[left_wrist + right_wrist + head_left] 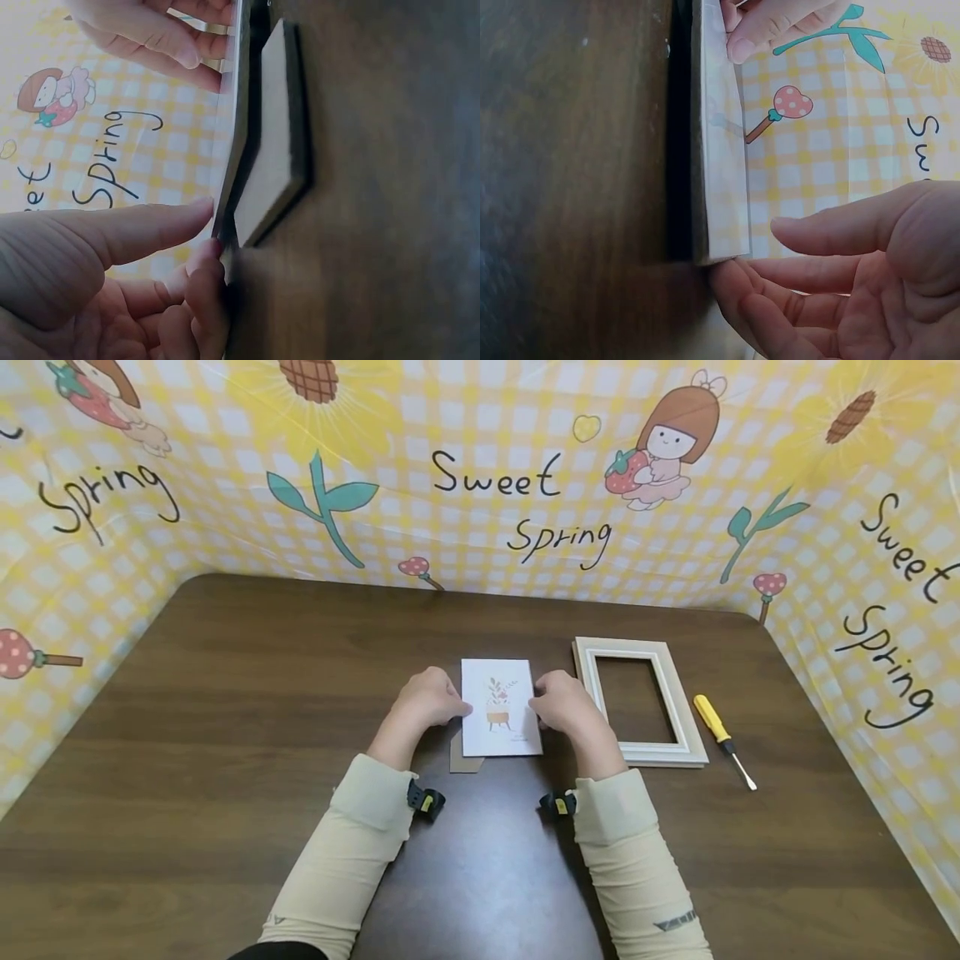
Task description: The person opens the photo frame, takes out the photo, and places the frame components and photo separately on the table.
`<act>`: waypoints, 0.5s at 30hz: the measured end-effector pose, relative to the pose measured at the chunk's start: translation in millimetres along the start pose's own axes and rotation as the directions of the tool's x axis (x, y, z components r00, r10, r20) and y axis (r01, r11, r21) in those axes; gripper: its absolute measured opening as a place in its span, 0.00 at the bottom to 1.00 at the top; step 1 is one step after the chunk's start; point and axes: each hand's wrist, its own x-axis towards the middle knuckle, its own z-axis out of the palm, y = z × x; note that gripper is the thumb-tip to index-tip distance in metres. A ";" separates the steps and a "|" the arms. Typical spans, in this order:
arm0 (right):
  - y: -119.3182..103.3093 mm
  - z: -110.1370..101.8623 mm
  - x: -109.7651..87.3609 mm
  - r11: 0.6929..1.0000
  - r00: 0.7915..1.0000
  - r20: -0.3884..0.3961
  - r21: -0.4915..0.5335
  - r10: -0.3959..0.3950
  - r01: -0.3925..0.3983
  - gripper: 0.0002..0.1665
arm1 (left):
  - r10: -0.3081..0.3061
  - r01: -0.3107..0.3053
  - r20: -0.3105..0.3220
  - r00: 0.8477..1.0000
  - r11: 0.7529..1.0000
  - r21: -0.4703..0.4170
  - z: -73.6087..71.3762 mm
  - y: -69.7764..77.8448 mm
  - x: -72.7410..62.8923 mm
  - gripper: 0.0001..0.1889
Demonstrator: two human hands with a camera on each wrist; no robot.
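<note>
A white picture sheet (517, 681) with a potted-plant print lies over a brown board (700, 150), whose edge shows beneath it in the right wrist view. Under the board, a beige flap with slanted ends (266, 135) juts out at the lower left. My left hand (433, 697) pinches the sheet and board at the left edge, thumb on top and fingers at the rim. At the opposite edge is my right hand (564, 702). Its fingers touch the near corner from the side and below, and its thumb stands apart from the surface in the right wrist view.
An upright-lying white picture frame (686, 718), with the table visible through its opening, is just right of my right hand. Beyond it lies a yellow-handled screwdriver (711, 718). Yellow checked cloth (480, 410) walls the brown table (225, 710) at the back and sides.
</note>
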 end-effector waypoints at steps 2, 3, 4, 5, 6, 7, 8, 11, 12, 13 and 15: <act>0.5 0.7 0.7 1.000 1.000 0.007 0.005 0.007 -0.007 0.27 | 0.002 -0.002 0.002 1.000 1.000 -0.001 0.0 -0.5 0.3 0.16; 0.6 0.9 1.1 1.000 1.000 0.009 0.008 0.009 -0.009 0.27 | 0.004 -0.004 0.001 1.000 1.000 0.000 0.0 -0.6 0.4 0.17; 0.6 1.2 1.3 1.000 1.000 0.009 0.011 0.009 -0.009 0.27 | 0.005 -0.005 0.000 1.000 1.000 -0.001 0.0 -0.7 0.4 0.17; 0.4 1.2 1.6 1.000 1.000 0.009 0.013 0.008 -0.009 0.27 | 0.006 -0.006 0.001 1.000 1.000 -0.004 0.0 -0.9 0.4 0.17; 0.5 1.2 1.9 1.000 1.000 0.009 0.014 0.007 -0.007 0.27 | 0.006 -0.006 -0.001 1.000 1.000 -0.007 0.0 -0.8 0.4 0.18; 0.4 1.2 2.1 1.000 1.000 0.010 0.016 0.006 -0.006 0.27 | 0.005 -0.005 -0.002 1.000 1.000 -0.009 0.1 -0.5 0.4 0.20; 0.4 1.1 2.3 1.000 1.000 0.010 0.015 0.004 -0.004 0.27 | 0.003 -0.003 -0.003 1.000 1.000 -0.011 0.4 -0.2 0.4 0.21; 0.4 1.1 3.3 1.000 1.000 0.012 0.013 0.000 0.000 0.26 | -0.002 0.002 -0.006 1.000 1.000 -0.011 1.7 0.9 -0.1 0.24; 0.5 1.1 3.5 1.000 1.000 0.013 0.013 0.001 -0.001 0.26 | -0.004 0.004 -0.011 1.000 1.000 -0.008 2.2 1.5 -0.4 0.24; 0.5 1.2 3.9 1.000 1.000 0.015 0.012 0.002 -0.002 0.26 | -0.004 0.004 -0.015 1.000 1.000 -0.003 2.7 1.8 -0.8 0.23; 0.8 1.5 4.5 1.000 1.000 0.017 0.013 0.003 -0.003 0.27 | -0.006 0.006 -0.022 1.000 1.000 0.006 3.5 1.9 -1.7 0.21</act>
